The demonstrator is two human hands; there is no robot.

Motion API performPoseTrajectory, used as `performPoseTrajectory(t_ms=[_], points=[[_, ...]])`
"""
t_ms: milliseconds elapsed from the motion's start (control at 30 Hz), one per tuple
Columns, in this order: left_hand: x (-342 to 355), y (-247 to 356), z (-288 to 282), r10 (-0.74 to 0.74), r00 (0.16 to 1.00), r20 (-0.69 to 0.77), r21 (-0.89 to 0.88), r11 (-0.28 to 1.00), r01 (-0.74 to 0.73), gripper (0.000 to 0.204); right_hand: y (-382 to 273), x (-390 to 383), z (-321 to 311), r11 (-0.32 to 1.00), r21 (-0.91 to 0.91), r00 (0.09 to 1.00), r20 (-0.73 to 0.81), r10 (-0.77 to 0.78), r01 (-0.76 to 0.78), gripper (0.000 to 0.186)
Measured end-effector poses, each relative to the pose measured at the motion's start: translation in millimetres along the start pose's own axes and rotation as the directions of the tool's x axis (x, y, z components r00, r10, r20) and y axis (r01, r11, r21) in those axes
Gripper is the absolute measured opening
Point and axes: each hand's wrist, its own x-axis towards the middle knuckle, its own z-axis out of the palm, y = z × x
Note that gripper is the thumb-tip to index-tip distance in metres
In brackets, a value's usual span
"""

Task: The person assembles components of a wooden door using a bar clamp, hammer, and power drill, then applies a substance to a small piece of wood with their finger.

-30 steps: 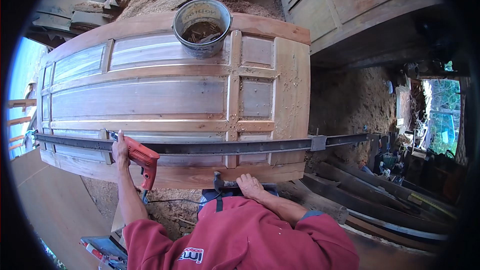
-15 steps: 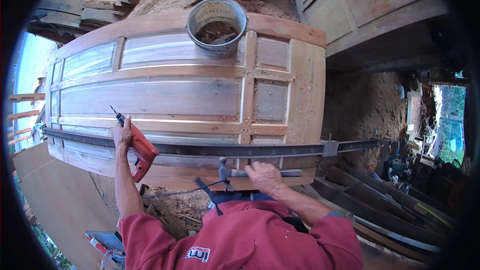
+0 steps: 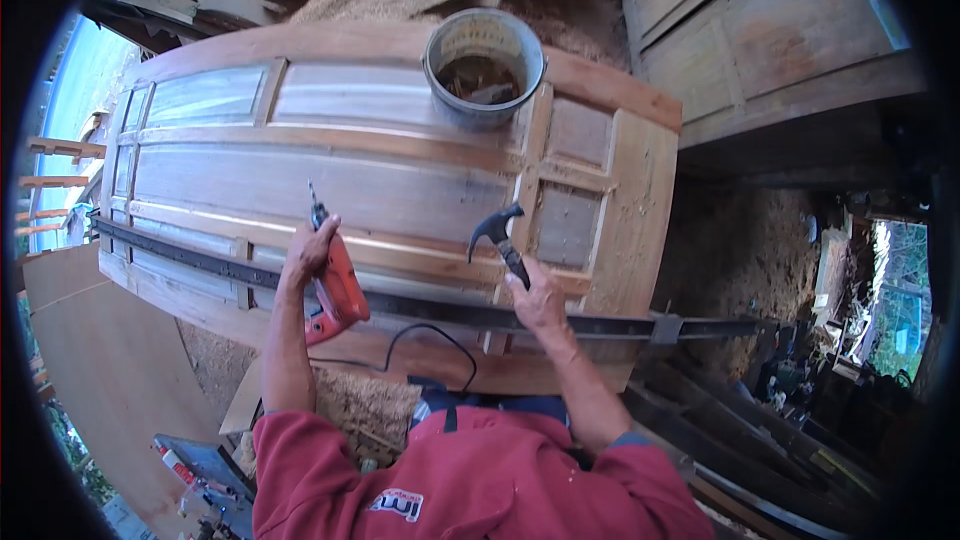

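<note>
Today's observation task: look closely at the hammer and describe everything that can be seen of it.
The hammer is a claw hammer with a dark, metal-looking head. Its short striking end points right in the picture, while a curved, tapering claw sweeps left and downward. The handle is dark with a patchy, worn look; its lower part is hidden in the right hand, which grips it. It slants, head up and left of that hand, and appears over the panelled door.

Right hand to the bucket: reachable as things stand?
Probably yes: nothing stands on the wooden door between the right hand and the bucket, though that hand holds a hammer.
</note>
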Motion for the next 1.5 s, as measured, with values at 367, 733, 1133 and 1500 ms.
performPoseTrajectory(t_ms=[367,733,1133,1500], points=[[71,0,-35,0.218,0.972,0.082,0.519,0.824,-0.229,0.065,152,34,-100,0.824,-0.563,0.998,0.058,-0.037,0.063,0.031],[104,25,-29,0.237,0.972,0.002,0.511,0.835,-0.204,0.048,54,129,-128,0.825,-0.410,0.890,-0.064,-0.452,0.389,0.030],[134,39,-5,0.291,0.906,-0.306,0.567,0.820,-0.072,0.044,-103,354,-24,0.762,-0.358,0.842,0.198,-0.502,0.539,0.019],[126,56,-2,0.209,0.902,-0.377,0.483,0.875,-0.001,0.044,-109,410,65,0.627,-0.632,0.852,0.513,-0.101,0.455,0.038]])
